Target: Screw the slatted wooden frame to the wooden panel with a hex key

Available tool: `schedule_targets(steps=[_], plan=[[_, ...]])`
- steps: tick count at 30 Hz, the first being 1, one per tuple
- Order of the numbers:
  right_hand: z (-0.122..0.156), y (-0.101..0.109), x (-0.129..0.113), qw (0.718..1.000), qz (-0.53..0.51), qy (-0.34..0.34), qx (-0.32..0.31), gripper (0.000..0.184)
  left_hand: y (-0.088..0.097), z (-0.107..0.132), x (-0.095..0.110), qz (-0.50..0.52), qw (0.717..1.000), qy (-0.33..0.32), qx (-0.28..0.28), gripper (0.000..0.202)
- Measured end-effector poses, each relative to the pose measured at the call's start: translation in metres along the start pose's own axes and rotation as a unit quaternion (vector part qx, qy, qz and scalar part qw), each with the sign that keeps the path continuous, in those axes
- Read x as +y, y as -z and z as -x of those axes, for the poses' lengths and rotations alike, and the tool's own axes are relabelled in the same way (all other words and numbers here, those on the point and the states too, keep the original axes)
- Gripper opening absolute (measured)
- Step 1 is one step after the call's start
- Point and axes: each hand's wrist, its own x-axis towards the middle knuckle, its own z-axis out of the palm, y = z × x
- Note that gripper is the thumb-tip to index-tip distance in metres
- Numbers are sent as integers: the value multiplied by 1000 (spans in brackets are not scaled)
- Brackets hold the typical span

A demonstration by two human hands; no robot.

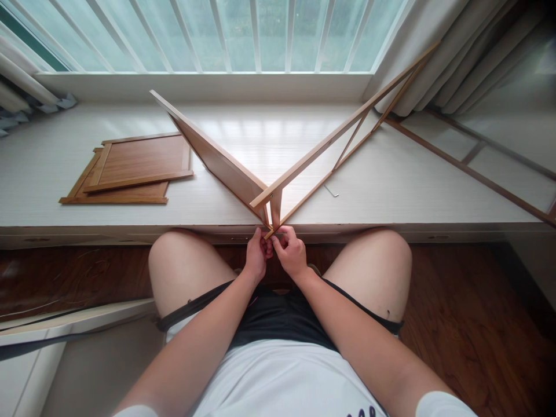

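A long wooden frame [310, 152] with crossbars stands on edge and slants away to the right. Against its near end meets a wooden panel [221, 164], also on edge, slanting away to the left. My left hand [257, 256] is closed with curled fingers at the frame's lower near corner, just past the ledge edge. On the other side of that corner, my right hand [290, 252] pinches the frame's lower rail between thumb and fingers. Whether a small part sits between my fingertips is hidden. An L-shaped hex key [332, 191] lies right of the frame.
Two wooden panels [145, 159] lie stacked on the white window ledge [243, 124] at left. A barred window [269, 37] is behind, with curtains [452, 55] at the right. Lower left stands a pale chair-like piece [82, 324].
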Motion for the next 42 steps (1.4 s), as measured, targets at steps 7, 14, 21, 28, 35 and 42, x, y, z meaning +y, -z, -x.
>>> schedule_targets(steps=[7,14,21,28,35,42], plan=[[-1,0,-1,1000,-2,0,-5,22,1,0,-1,1,1000,5,0,46],[-2,-4,-4,991,-121,-49,-16,27,3,-1,-3,-16,1000,3,-10,48],[-7,-17,-6,920,-335,-196,-61,44,3,-1,-4,-38,999,1,-10,50],[-2,-8,-4,929,-324,-177,-32,31,2,-2,-4,-42,999,-2,-14,49],[1,0,-7,996,-77,-48,-9,22,2,-2,-5,-15,1000,13,-1,47],[-1,1,-7,998,-41,-45,-4,19,3,-2,-6,-18,1000,19,-4,49]])
